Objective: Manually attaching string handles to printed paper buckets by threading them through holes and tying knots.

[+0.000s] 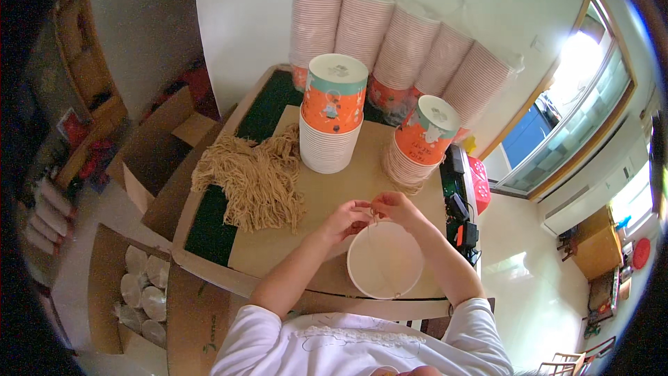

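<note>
A white paper bucket [379,271] stands at the near edge of the table, its open mouth facing up. A thin tan cord [376,226] seems to run from its far rim across the mouth to the near rim. At the far rim my left hand [351,218] pinches the cord, fingertips close together. Right beside it my right hand [394,209] is closed on the same cord, thumb and forefinger pressed together. The exact grip is small and partly hidden by the fingers. Left of my hands lies a loose heap of tan cords [254,177].
Two stacks of upturned buckets, an orange-topped left stack [335,108] and right stack [426,132], stand beyond my hands. Wrapped bucket stacks [362,24] line the wall. Black adapters [465,230] sit at the right edge. An open carton [104,285] with round wrapped packs is lower left.
</note>
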Available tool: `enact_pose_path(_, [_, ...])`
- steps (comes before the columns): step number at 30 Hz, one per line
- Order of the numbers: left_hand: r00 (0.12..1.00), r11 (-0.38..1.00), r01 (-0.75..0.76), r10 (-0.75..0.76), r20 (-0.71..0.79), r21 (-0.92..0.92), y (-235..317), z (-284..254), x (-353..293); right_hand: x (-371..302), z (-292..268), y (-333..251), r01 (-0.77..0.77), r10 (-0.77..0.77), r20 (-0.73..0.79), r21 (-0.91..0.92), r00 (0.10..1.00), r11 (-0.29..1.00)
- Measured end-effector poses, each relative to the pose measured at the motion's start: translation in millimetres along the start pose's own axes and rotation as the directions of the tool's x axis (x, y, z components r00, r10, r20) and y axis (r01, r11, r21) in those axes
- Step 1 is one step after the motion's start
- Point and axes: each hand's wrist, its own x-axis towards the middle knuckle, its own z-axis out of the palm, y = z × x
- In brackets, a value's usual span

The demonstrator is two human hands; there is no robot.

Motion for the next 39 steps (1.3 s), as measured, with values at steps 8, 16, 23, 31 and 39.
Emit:
enact_pose_path(8, [0.988, 0.946, 0.136, -0.109, 0.105, -0.294, 3.3, -8.0, 1.5, 4.5, -3.5, 10.8, 0.055, -0.055, 0.011, 0.006, 0.998, 0.998])
enact_pose_path(16, [0.989, 0.974, 0.142, -0.134, 0.054, -0.176, -3.2, -8.9, 4.5, -2.1, -2.0, -1.8, 0.030, -0.024, 0.084, -0.070, 0.996, 0.997])
enact_pose_path(23, [0.979, 0.984, 0.161, -0.150, 0.139, -0.073, 5.7, -4.0, -2.0, 1.3, -6.6, 2.7, 0.088, -0.085, 0.079, -0.036, 0.993, 0.995])
enact_pose_path(31, [0.982, 0.979, 0.172, -0.161, 0.101, -0.107, -1.8, -7.4, 0.0, 5.1, -1.8, 3.4, 0.091, -0.089, 0.048, -0.056, 0.995, 0.994])
enact_pose_path(39, [0.988, 0.988, 0.138, -0.132, 0.078, -0.067, -6.9, -13.6, 3.5, -3.8, 1.2, -6.5, 0.087, -0.084, 0.036, -0.094, 0.996, 0.992])
